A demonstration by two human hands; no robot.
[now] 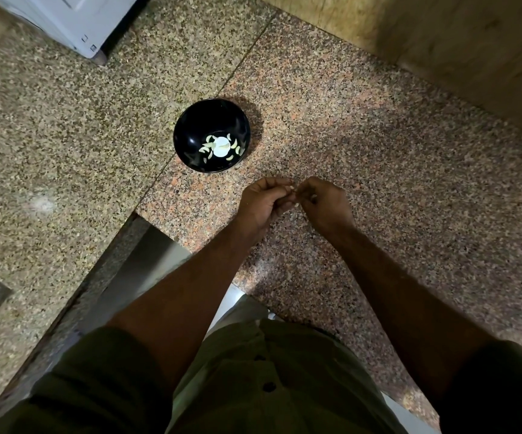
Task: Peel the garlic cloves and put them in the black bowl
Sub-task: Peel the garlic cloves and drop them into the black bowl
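Both hands are up over the speckled stone counter (378,158), close together, with their fingertips almost meeting. The left hand (264,200) has its fingers curled, and so does the right hand (324,200). Between them they pinch a small pale garlic clove (292,191). Only little white bits of it show past the fingers. So I cannot tell which way the clove points or which way its long side runs. I also cannot tell if its skin is off yet.

The black bowl (197,120) sits on the counter, farther away than the hands and a bit to the left. It is near the hands but not touching them. The left hand is the nearer one to it. Inside the bowl lie some peeled cloves (236,148), small curved pieces scattered around a bright white spot in the middle. They point in all sorts of ways.

I think the peeling of this clove is under way. When it is bare, the move would be short: away and left to the bowl, most easily with the left hand.
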